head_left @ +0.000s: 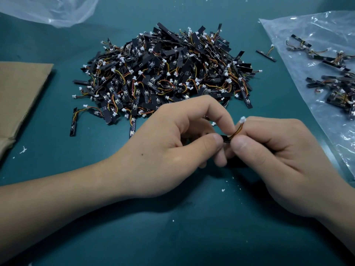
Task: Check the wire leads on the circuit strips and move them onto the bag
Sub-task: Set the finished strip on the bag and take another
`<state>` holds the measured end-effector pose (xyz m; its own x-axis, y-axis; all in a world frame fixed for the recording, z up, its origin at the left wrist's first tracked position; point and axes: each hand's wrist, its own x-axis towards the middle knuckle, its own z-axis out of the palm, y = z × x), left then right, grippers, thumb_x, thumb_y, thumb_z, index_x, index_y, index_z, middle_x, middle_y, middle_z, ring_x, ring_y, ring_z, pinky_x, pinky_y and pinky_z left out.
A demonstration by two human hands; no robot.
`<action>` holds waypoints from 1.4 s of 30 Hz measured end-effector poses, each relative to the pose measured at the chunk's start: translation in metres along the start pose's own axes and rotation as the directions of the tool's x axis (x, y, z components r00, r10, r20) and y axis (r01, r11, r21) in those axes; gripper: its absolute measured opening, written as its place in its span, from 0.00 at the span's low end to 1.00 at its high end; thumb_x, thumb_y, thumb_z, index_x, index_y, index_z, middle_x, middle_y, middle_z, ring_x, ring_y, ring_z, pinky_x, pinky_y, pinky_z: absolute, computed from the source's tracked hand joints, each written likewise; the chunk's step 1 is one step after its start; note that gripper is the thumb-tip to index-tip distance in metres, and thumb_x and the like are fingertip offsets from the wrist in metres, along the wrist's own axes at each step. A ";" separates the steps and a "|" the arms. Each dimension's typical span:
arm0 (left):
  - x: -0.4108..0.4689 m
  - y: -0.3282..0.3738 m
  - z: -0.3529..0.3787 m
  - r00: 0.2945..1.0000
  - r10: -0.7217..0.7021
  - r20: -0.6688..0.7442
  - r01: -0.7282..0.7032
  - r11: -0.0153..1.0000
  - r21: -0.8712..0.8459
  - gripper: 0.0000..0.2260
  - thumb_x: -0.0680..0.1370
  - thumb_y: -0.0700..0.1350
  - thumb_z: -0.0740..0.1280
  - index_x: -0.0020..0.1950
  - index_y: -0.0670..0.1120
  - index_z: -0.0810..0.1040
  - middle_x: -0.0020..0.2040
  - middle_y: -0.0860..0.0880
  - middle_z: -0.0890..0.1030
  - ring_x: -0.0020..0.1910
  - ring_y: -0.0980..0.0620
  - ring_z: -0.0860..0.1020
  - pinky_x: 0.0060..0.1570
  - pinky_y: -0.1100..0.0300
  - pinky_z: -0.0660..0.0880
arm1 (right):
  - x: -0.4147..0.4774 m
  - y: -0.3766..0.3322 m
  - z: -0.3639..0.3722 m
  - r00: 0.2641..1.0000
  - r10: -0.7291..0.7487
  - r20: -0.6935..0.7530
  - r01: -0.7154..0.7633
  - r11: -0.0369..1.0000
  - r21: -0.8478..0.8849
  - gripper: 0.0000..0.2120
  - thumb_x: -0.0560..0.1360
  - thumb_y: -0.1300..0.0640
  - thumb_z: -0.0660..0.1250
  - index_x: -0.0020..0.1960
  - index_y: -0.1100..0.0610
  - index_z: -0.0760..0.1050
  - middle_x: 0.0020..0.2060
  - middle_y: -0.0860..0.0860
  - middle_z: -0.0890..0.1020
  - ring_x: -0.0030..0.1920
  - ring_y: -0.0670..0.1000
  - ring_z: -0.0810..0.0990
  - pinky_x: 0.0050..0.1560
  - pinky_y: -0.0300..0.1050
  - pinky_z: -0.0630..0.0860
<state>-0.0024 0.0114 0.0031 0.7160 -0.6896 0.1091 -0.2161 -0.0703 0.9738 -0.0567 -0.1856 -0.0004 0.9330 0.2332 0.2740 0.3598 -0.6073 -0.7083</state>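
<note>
A big pile of black circuit strips (165,73) with red, yellow and orange wire leads and white plugs lies in the middle of the teal table. My left hand (172,143) and my right hand (278,156) meet in front of the pile and pinch one circuit strip (225,139) between thumbs and fingers. Its wire lead (238,129) curves up between my fingertips, ending in a white plug. Most of that strip is hidden by my fingers. A clear plastic bag (299,31) lies flat at the right with several strips (334,77) on it.
One stray strip (266,54) lies between the pile and the bag. A brown cardboard sheet (17,96) sits at the left edge. A second crumpled clear bag (53,10) is at the top left. Small white crumbs dot the table.
</note>
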 end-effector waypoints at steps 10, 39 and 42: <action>0.000 0.001 0.001 0.999 -0.045 -0.007 0.045 0.999 -0.011 0.06 0.79 0.34 0.64 0.51 0.44 0.77 0.36 0.46 0.84 0.32 0.50 0.78 0.37 0.61 0.76 | 0.000 0.002 0.001 1.000 -0.008 0.006 0.008 1.000 0.005 0.14 0.81 0.49 0.60 0.37 0.46 0.76 0.33 0.46 0.80 0.37 0.51 0.79 0.39 0.49 0.73; 0.000 0.003 0.003 0.998 -0.036 -0.053 0.037 0.999 0.008 0.09 0.78 0.37 0.65 0.55 0.48 0.79 0.36 0.49 0.86 0.32 0.37 0.77 0.33 0.44 0.75 | -0.006 0.007 -0.001 0.999 0.044 0.016 -0.045 0.997 0.069 0.17 0.80 0.50 0.59 0.39 0.56 0.79 0.34 0.54 0.81 0.35 0.56 0.79 0.37 0.55 0.73; 0.000 0.002 0.003 0.998 -0.044 -0.055 0.045 0.999 0.020 0.09 0.78 0.37 0.65 0.55 0.49 0.78 0.37 0.50 0.86 0.32 0.37 0.77 0.33 0.43 0.75 | -0.005 0.007 0.000 0.998 0.058 -0.002 -0.058 0.998 0.040 0.16 0.79 0.50 0.59 0.38 0.55 0.79 0.33 0.53 0.82 0.35 0.56 0.80 0.37 0.55 0.74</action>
<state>-0.0048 0.0088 0.0041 0.7599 -0.6454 0.0771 -0.1971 -0.1157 0.9735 -0.0593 -0.1911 -0.0064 0.9524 0.1959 0.2337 0.3048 -0.5891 -0.7484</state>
